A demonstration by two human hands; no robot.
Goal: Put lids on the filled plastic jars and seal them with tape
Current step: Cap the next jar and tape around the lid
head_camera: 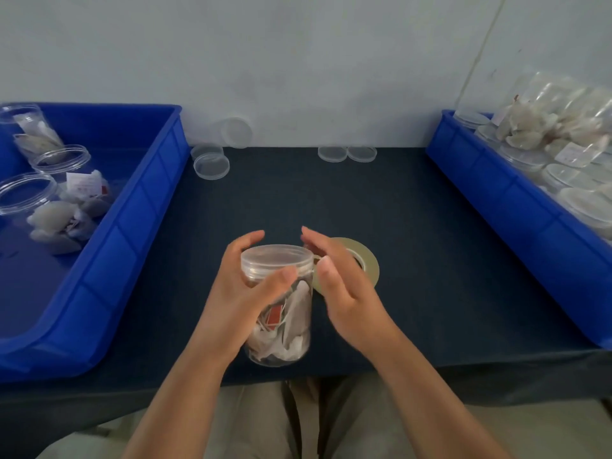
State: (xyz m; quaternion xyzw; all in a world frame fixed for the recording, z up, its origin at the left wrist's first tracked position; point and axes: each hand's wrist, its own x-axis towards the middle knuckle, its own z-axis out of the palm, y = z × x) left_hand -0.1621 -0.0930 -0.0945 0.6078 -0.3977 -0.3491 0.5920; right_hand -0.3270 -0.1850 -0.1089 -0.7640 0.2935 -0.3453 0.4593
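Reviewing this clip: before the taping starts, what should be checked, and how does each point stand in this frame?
1. Jar filled: ok, white sachets show inside the jar.
2. Lid on the jar mouth: ok; how tight, cannot tell.
3. Jar steadied: ok, the left hand grips it just under the lid.
4. Tape roll in reach: ok, it is just behind the right hand.
5. Tape end stuck to the lid seam: cannot tell, the right hand's thumb hides that spot.
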